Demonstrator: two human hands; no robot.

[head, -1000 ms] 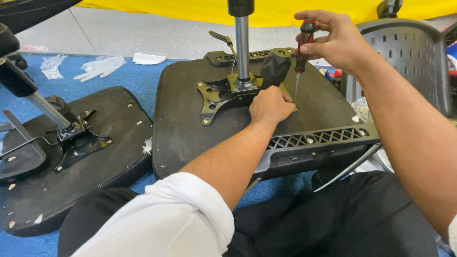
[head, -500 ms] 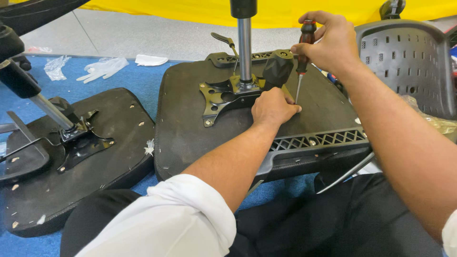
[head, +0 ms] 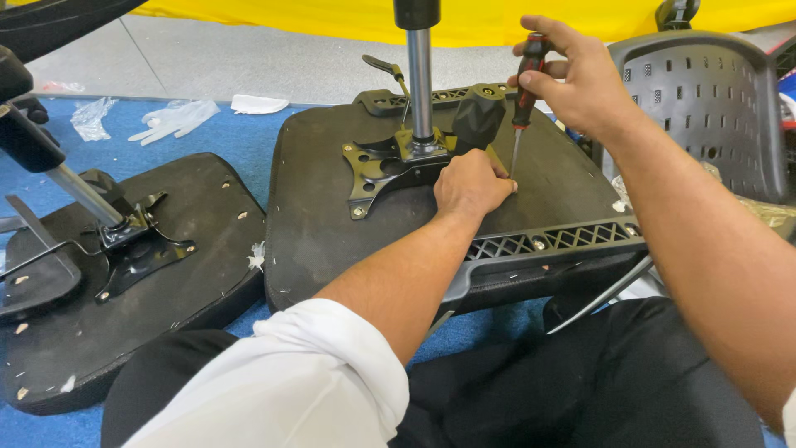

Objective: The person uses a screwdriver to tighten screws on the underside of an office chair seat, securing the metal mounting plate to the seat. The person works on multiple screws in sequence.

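At the seat base's [head: 332, 224] far edge, the right hand [head: 572, 79] has lifted slightly, clutching the screwdriver [head: 524, 91]; the left hand [head: 471, 187], curled shut, steadies its tip.

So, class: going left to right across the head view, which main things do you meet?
Second seat base → clear glove → metal mounting plate → gas-lift column → left hand → screwdriver → right hand → perforated chair back.

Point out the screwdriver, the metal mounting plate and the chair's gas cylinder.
screwdriver [head: 528, 75], head view, on its red and black handle.
metal mounting plate [head: 375, 170], head view, on its left arm.
gas cylinder [head: 419, 83], head view, on the shiny column's middle.
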